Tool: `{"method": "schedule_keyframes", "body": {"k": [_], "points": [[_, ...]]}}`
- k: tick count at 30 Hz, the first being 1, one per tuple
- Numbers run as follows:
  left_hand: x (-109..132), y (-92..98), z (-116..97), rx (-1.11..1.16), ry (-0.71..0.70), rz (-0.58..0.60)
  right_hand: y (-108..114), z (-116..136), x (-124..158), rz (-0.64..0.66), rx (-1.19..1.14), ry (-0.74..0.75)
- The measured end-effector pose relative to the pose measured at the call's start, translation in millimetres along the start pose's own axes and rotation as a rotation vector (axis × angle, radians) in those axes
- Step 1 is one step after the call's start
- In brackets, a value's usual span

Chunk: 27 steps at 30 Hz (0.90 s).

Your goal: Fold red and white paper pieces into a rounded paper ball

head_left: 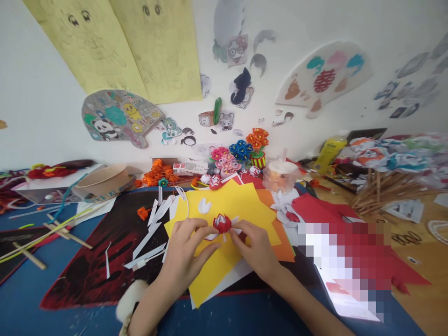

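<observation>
A small red and white paper flower [221, 224] is held between my two hands, above a stack of yellow paper [213, 266]. My left hand [189, 249] has its index fingertip at the flower's left side, with the thumb stretched out below. At the flower's right side my right hand [257, 247] pinches its edge with thumb and index finger. Pale slips of paper stick out around the flower; which part each fingertip grips is partly hidden. A white folded paper piece [205, 206] lies on the yellow sheets just behind.
White paper strips [150, 240] lie on the dark mat [87, 275] at left. Red paper [322, 210] and a lit phone [346, 294] are at right. Behind stand a lidded plastic cup [281, 175], craft flowers [227, 161] and a yellow bottle [329, 154].
</observation>
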<state>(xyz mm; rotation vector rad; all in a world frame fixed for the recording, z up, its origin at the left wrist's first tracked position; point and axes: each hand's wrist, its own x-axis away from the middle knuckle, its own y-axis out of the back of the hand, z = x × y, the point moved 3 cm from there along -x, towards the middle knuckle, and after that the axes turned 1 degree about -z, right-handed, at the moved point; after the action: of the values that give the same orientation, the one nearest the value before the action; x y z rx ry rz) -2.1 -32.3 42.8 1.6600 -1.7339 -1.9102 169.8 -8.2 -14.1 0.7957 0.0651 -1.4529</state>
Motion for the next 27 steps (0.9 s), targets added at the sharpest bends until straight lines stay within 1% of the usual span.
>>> {"method": "schedule_keyframes", "body": {"k": [3, 6, 8, 10, 15, 17, 20, 24, 27], "points": [[0.7, -4.5, -7.6, -0.102, -0.091, 0.040, 3.0, 1.4, -3.5, 0.049, -0.072, -0.066], [0.9, -9.7, -10.0, -0.127, -0.093, 0.029, 3.0, 2.2, -4.0, 0.100, -0.099, -0.088], [0.8, -10.5, -9.5, -0.120, -0.085, 0.015, 3.2, 1.0, -3.2, 0.110, -0.058, -0.078], [0.7, -9.5, -8.3, -0.110, -0.076, 0.008, 5.6, -0.3, -2.2, 0.067, 0.042, -0.027], [1.0, -6.8, -6.2, -0.070, -0.062, 0.011, 15.8, 6.8, 1.7, -0.140, 0.242, 0.286], [1.0, -6.9, -6.2, -0.050, -0.065, 0.015, 17.6, 10.4, 3.1, -0.194, 0.287, 0.358], [0.8, -7.4, -7.6, -0.053, -0.087, 0.011, 16.4, 12.5, 3.1, -0.187, 0.320, 0.390], [1.9, -8.5, -11.2, -0.124, -0.152, -0.002, 14.9, 10.4, 1.6, -0.167, 0.311, 0.402], [3.8, -9.6, -12.5, -0.182, -0.193, -0.004, 15.2, 8.0, 0.0, -0.120, 0.282, 0.409]]}}
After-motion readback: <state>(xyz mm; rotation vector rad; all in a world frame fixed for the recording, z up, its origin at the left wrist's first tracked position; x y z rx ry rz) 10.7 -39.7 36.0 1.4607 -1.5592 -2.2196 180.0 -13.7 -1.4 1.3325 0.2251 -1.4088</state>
